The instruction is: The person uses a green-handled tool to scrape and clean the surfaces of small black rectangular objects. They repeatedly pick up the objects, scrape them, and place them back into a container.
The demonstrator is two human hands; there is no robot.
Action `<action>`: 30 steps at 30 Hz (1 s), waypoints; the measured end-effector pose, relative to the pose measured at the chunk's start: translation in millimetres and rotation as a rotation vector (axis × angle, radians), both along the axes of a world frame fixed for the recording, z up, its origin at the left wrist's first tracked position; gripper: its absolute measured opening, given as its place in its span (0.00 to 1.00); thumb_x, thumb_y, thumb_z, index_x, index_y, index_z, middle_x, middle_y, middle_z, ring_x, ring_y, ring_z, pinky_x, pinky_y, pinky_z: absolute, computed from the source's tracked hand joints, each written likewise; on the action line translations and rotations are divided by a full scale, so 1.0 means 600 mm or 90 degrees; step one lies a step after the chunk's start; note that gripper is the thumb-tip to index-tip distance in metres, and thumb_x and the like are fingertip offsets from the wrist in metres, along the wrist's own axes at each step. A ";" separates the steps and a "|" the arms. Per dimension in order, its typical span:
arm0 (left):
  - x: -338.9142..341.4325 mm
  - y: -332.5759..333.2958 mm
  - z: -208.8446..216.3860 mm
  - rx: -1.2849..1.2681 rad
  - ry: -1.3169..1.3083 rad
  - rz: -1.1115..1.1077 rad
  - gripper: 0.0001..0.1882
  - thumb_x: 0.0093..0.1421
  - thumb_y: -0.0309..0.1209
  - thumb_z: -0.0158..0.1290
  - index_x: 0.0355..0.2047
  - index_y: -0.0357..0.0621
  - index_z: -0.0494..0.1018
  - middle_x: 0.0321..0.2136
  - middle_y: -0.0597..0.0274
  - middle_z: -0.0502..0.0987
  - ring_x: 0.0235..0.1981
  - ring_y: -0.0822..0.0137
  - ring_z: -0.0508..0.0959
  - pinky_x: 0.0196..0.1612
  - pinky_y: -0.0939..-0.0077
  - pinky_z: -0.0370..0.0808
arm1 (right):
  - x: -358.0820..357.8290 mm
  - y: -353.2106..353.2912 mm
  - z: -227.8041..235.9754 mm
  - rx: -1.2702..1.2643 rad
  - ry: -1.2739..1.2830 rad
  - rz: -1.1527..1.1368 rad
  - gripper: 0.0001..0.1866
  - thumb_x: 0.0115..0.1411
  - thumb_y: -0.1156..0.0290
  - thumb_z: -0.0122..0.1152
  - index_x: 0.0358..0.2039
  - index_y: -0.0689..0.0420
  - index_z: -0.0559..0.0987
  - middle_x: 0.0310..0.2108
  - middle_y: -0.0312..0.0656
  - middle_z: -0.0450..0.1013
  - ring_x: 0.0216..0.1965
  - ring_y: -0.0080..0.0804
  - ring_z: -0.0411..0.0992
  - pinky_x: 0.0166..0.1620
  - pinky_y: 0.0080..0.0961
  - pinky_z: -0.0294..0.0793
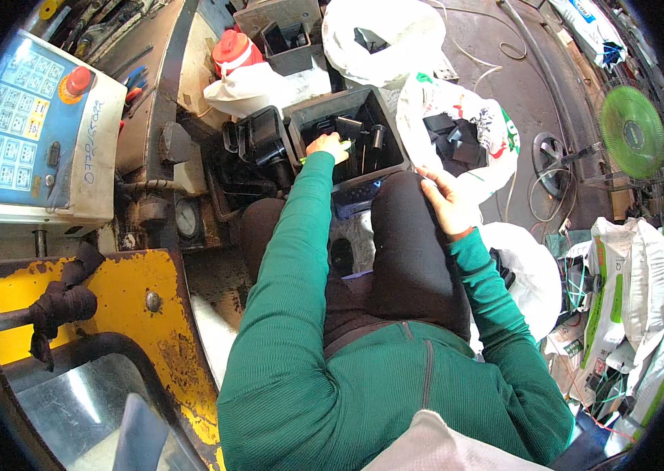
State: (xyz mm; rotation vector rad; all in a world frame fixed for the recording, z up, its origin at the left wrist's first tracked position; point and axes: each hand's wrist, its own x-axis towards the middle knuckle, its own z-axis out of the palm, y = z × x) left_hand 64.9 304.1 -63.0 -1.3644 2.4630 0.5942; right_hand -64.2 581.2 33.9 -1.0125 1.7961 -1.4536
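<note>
My left hand (329, 147) reaches over the left edge of a dark rectangular bin (395, 153). Its fingers are closed, and a bit of yellow-green shows beside them; what they hold is too small to make out. Inside the bin lie several black moulded parts (347, 128). My right hand (451, 206) rests by my right knee, against the near edge of a white plastic bag (482, 188). Its fingers are stretched out, with nothing visible in them. Black pieces (455, 143) fill that bag.
Left of the bin sits a pile of black parts (263, 141). Behind stand a red-lidded container (235, 51) and another white bag (395, 59). A control panel (18, 125) with a red button and a yellow machine frame (167, 322) flank my left. A green fan (632, 122) and sacks (630, 290) are at right.
</note>
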 end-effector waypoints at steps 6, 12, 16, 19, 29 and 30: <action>0.070 -0.033 0.033 0.265 0.070 0.006 0.33 0.51 0.47 0.59 0.53 0.41 0.69 0.48 0.55 0.75 0.37 0.62 0.81 0.39 0.66 0.79 | -0.001 -0.018 -0.021 -0.023 -0.022 0.047 0.16 0.60 0.72 0.58 0.49 0.59 0.77 0.48 0.43 0.74 0.53 0.30 0.69 0.57 0.27 0.64; 0.107 -0.011 0.148 -0.100 0.232 -0.246 0.33 0.55 0.60 0.46 0.49 0.47 0.74 0.49 0.53 0.74 0.51 0.53 0.73 0.53 0.61 0.70 | -0.045 -0.062 -0.037 -0.002 -0.051 0.056 0.23 0.63 0.62 0.54 0.55 0.61 0.71 0.51 0.45 0.72 0.53 0.34 0.68 0.59 0.32 0.61; 0.120 0.052 0.322 0.239 0.465 -0.115 0.20 0.51 0.49 0.61 0.36 0.48 0.78 0.21 0.64 0.73 0.19 0.70 0.70 0.24 0.75 0.69 | -0.087 -0.096 -0.001 -0.095 -0.515 0.114 0.32 0.62 0.50 0.51 0.61 0.58 0.64 0.52 0.45 0.70 0.51 0.37 0.70 0.56 0.37 0.66; 0.165 0.129 0.420 0.368 0.525 -0.097 0.22 0.48 0.51 0.63 0.34 0.48 0.79 0.21 0.70 0.73 0.19 0.75 0.68 0.24 0.79 0.66 | -0.046 -0.111 0.078 0.046 -0.700 0.433 0.36 0.60 0.43 0.50 0.58 0.59 0.66 0.49 0.48 0.73 0.45 0.43 0.75 0.44 0.38 0.78; 0.194 0.218 0.417 0.414 0.659 -0.252 0.20 0.52 0.41 0.63 0.40 0.40 0.77 0.34 0.66 0.79 0.35 0.74 0.76 0.40 0.78 0.73 | 0.126 0.047 0.160 -0.084 -0.741 0.233 0.26 0.62 0.51 0.48 0.53 0.56 0.73 0.50 0.45 0.73 0.46 0.39 0.74 0.47 0.38 0.76; 0.197 0.236 0.448 0.357 0.531 -0.244 0.23 0.49 0.43 0.65 0.41 0.42 0.77 0.33 0.66 0.77 0.33 0.75 0.75 0.35 0.76 0.74 | 0.123 0.054 0.172 -0.108 -0.724 0.162 0.24 0.62 0.57 0.52 0.54 0.59 0.71 0.45 0.45 0.75 0.43 0.36 0.75 0.47 0.34 0.76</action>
